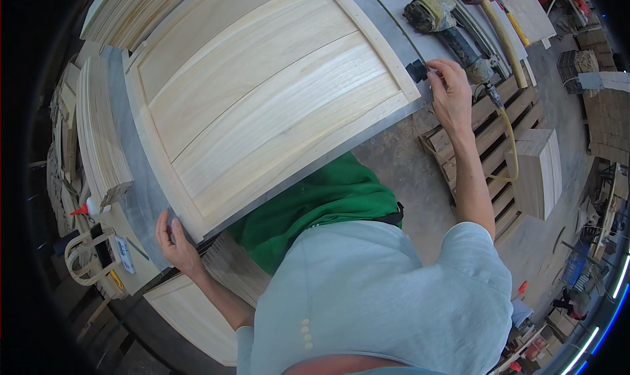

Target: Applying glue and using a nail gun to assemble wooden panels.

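A pale wooden framed panel (275,79) lies on the grey-topped table (141,198) in front of me. My left hand (176,245) is at the panel's near left corner, fingers apart and holding nothing. Beyond the panel's right corner, my right hand (449,92) has thumb and fingertips pinched together. They are close to a small black piece (417,71) and the end of a thin dark line (392,15) along the tabletop. What lies between those fingertips is too small to make out.
Stacked thin wooden strips (102,132) stand left of the panel. At right lie a worn power nailer (453,37) with a yellow hose (510,138) and a mallet (499,30). A wooden pallet (482,122) and stacked boards (535,171) are on the floor. A glue bottle (98,206) is at left.
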Demonstrator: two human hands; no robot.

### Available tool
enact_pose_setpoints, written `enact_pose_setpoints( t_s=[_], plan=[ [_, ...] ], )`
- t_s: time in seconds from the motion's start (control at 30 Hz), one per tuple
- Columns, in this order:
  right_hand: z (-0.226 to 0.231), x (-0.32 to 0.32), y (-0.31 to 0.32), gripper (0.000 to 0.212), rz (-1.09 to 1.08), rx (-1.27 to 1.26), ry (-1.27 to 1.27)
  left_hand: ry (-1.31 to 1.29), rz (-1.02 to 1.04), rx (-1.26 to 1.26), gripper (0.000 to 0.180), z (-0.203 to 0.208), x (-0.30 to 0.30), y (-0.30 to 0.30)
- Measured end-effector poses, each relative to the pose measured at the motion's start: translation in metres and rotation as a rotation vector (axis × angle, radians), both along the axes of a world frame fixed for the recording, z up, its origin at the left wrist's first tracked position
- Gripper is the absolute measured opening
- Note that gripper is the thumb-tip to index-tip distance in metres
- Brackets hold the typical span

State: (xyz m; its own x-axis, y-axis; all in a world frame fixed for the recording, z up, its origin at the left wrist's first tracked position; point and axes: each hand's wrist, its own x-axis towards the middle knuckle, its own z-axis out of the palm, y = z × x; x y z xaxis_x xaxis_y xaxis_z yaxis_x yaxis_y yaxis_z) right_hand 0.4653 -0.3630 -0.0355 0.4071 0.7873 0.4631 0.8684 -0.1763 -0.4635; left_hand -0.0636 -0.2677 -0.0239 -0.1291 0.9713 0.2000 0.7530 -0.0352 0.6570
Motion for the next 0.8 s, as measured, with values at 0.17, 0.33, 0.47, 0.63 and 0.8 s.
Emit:
enact_pose_setpoints(
  t_s=[0.17,0.33,0.47,0.63,0.8],
  plan=[
    [0.014,-0.024,0.004,0.018,-0.055,-0.076,0.217,0.164,-0.054,0.075,0.028,0.002,0.002,-0.004],
    [0.013,-0.037,0.016,0.029,0.002,-0.186,0.14,0.282,-0.106,-0.005,0.036,0.004,0.03,-0.001],
    [0.015,-0.044,0.027,0.034,-0.009,-0.345,-0.04,0.309,-0.068,0.021,0.038,0.007,0.041,-0.002],
    [0.009,-0.033,0.031,0.033,0.037,-0.307,-0.055,0.211,-0.08,0.026,0.04,0.016,0.044,-0.004],
    [0.042,-0.034,0.041,0.032,0.006,-0.375,0.014,0.116,-0.053,0.008,0.045,0.026,0.043,-0.004]
  ],
)
